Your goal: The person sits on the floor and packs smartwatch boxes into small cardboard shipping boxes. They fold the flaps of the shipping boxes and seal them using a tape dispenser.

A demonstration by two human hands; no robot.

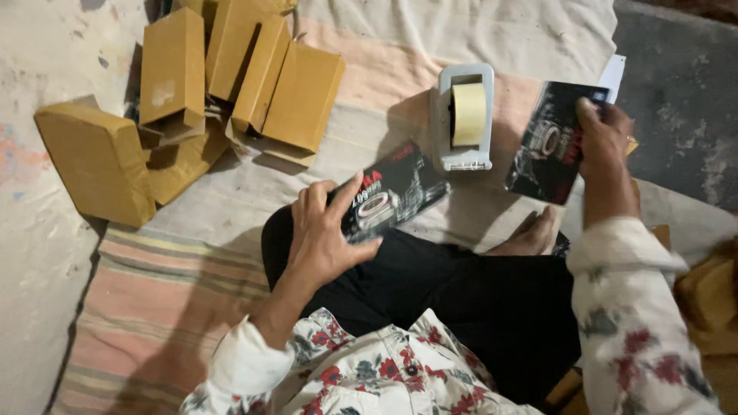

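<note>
My left hand point(323, 230) grips a flat black printed box point(396, 188) above my left knee, thumb on top of it. My right hand point(606, 142) holds a second black printed box point(550, 146) upright at the right, with a white sheet point(613, 77) showing behind it. Between the two boxes a white tape dispenser point(463, 115) with a roll of tan tape stands on the striped cloth point(169, 284).
Several plain brown cardboard boxes point(177, 92) lie piled at the upper left, partly on the bare floor point(38, 253). My crossed legs in black trousers point(477, 300) and a bare foot point(530, 234) fill the middle. More brown cardboard point(711, 300) sits at the right edge.
</note>
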